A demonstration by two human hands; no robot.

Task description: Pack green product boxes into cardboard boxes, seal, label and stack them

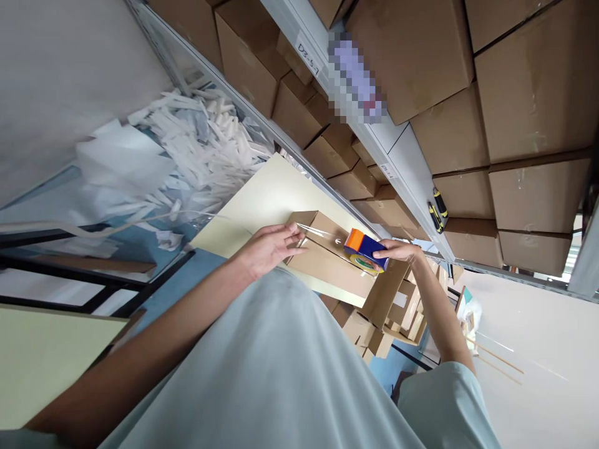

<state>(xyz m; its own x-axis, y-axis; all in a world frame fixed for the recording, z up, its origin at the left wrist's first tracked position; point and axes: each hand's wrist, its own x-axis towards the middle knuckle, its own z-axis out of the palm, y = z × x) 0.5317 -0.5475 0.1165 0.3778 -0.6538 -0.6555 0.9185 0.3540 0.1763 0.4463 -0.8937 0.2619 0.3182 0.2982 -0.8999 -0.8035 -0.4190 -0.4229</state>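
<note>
A small brown cardboard box (322, 262) lies on a pale yellow table (262, 206). My left hand (269, 246) rests on the box's near end, fingers stretched out over the flap and pressing it down. My right hand (400, 251) grips an orange and blue tape dispenser (364, 249) at the box's far end. A strip of clear tape (318, 232) runs along the box top from the dispenser toward my left hand.
Metal shelving (397, 156) stacked with brown cartons (421, 56) stands beyond the table. A yellow-and-black tool (437, 209) lies on a shelf edge. Shredded white paper (196, 143) fills a clear bag at left. More small boxes (397, 312) sit in a carton beside the table.
</note>
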